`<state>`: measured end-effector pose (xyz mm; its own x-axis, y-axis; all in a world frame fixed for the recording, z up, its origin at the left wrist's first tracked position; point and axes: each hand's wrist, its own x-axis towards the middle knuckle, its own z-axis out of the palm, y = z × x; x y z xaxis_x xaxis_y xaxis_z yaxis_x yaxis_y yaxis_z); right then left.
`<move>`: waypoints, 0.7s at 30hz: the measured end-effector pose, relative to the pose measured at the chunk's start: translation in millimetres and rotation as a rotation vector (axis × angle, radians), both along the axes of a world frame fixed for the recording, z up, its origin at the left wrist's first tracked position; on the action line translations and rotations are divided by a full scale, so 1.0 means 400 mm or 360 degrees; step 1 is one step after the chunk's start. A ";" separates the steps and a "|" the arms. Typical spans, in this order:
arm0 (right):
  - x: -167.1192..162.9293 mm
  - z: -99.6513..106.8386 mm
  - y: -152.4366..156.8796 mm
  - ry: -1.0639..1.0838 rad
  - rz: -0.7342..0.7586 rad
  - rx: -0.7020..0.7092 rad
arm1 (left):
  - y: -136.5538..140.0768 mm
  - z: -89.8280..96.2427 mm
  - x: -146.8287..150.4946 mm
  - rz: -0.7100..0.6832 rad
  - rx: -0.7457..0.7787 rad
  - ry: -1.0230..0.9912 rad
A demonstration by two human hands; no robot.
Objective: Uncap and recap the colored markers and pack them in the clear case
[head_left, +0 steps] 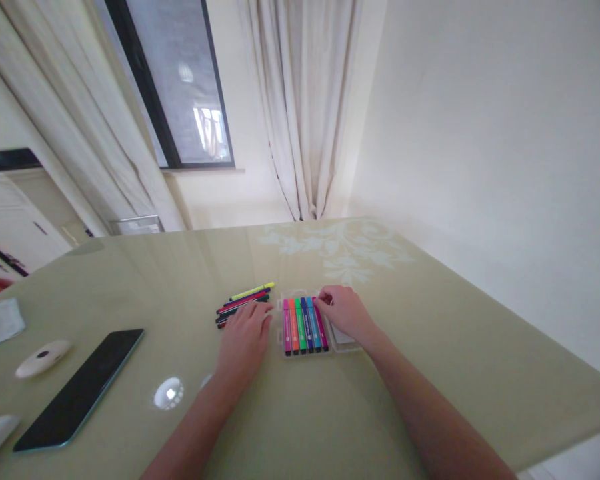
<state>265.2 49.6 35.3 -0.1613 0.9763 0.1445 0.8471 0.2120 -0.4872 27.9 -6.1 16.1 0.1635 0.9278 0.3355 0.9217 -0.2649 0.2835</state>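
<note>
A clear plastic marker case (306, 356) lies on the table with several felt-tip markers side by side in it: pink, orange, green, dark blue, light blue and magenta. My right hand (347, 312) reaches in from the right, thumb and finger closed at the top end of the magenta marker (321, 325), the rightmost one. Part of the case's lid (344, 343) shows beneath that wrist. To the left, my left hand (247, 328) rests with fingers stretched beside a loose pile of markers, partly covering it. A yellow marker (253, 291) and a red marker (243, 303) show there.
At the left of the table are a dark tablet (83, 387), a white oval object (43, 358) and some paper (0, 323). A wall (505, 167) borders the table's right side. Behind stand a curtain (305, 100) and a window (180, 80).
</note>
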 end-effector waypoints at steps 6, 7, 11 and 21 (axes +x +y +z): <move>-0.002 0.005 -0.003 0.0033 -0.0042 0.0059 | 0.009 0.006 -0.054 0.0481 -0.0116 0.0413; -0.003 0.006 -0.004 0.0037 -0.0038 0.0067 | 0.008 0.006 -0.053 0.0455 -0.0132 0.0409; -0.011 0.013 -0.008 0.0149 0.0006 0.0086 | 0.010 0.003 -0.037 0.0354 -0.0118 0.0206; -0.073 0.025 -0.043 0.1192 0.0537 -0.0343 | -0.032 0.021 0.064 -0.0316 -0.0332 -0.1086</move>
